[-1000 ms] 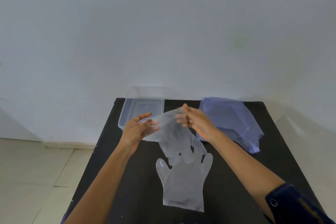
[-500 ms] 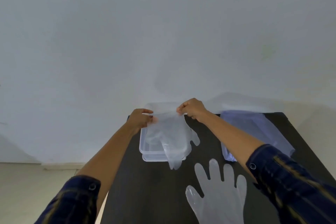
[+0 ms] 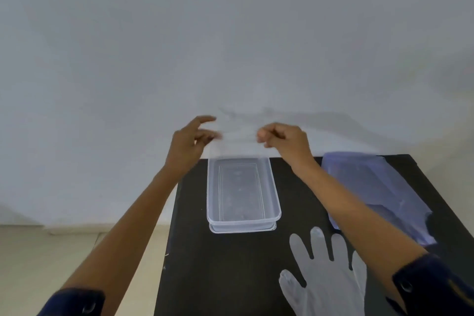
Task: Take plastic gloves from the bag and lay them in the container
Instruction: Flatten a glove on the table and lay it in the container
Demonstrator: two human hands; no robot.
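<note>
A head-worn camera looks down along two bare forearms reaching out over a black table (image 3: pixel 230 277), with a plain pale wall behind and a strip of beige floor at lower left.

At the left, a dark blue sleeve cuff (image 3: pixel 77 301) sits at the bottom edge, and the forearm runs up to the left hand (image 3: pixel 188 142), raised above the far left corner of the table. Its forefinger is stretched out and the other fingers are loosely curled. It pinches one edge of a thin clear plastic glove (image 3: pixel 237 143), which is faint and blurred against the wall.

That glove hangs as a sheet between both hands, above the far end of the container; whether its lower edge reaches the rim cannot be told.

Beneath it, a clear rectangular plastic container (image 3: pixel 272 192) stands on the table, long side pointing away from the camera, apparently resting on a second clear piece of the same shape. What lies inside cannot be made out.

The right hand (image 3: pixel 284 142) is closed into a loose fist, fingertips pinching the glove's other edge.

Nearer the camera, right of the container, a second translucent glove (image 3: pixel 325 272) lies flat on the table, fingers pointing away, partly under the right forearm.

At far right, a bluish translucent plastic bag (image 3: pixel 384 187) lies flat, and another dark blue cuff (image 3: pixel 433 287) fills the corner.
</note>
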